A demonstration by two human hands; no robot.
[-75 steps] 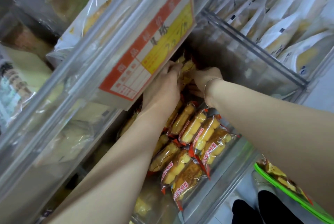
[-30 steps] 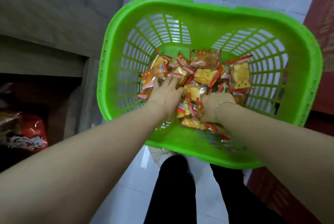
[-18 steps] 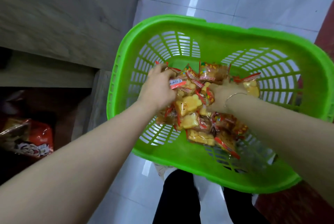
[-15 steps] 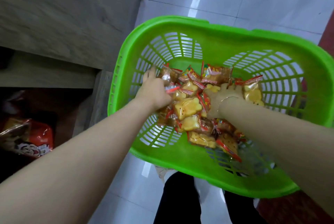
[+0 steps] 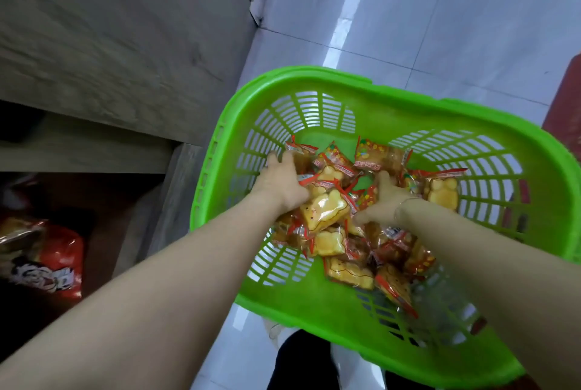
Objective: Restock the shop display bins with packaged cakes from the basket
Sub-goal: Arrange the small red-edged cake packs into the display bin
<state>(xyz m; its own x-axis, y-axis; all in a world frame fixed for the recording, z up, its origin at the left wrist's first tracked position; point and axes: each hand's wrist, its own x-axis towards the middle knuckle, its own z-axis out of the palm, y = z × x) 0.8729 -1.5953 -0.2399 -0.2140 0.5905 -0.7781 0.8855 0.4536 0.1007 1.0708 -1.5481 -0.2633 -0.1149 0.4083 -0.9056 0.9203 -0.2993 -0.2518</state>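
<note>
A green slatted basket sits on the floor below me, holding a pile of packaged cakes in clear wrappers with red ends. My left hand is pressed into the left side of the pile, fingers curled around several packets. My right hand, with a thin bracelet at the wrist, is dug into the middle of the pile, gathering packets against the left hand. A bear-shaped cake packet is squeezed between the two hands. The fingertips are hidden among the wrappers. No display bin is in view.
A grey wood-grain shelf unit stands to the left, with a red snack bag on its low shelf. White glossy floor tiles lie beyond the basket. My dark trouser legs are under the basket's near rim.
Since the bin view, my gaze dropped to the basket. Both hands have plunged into the cakes and drawn packets together in the last half second; the view has shifted slightly right.
</note>
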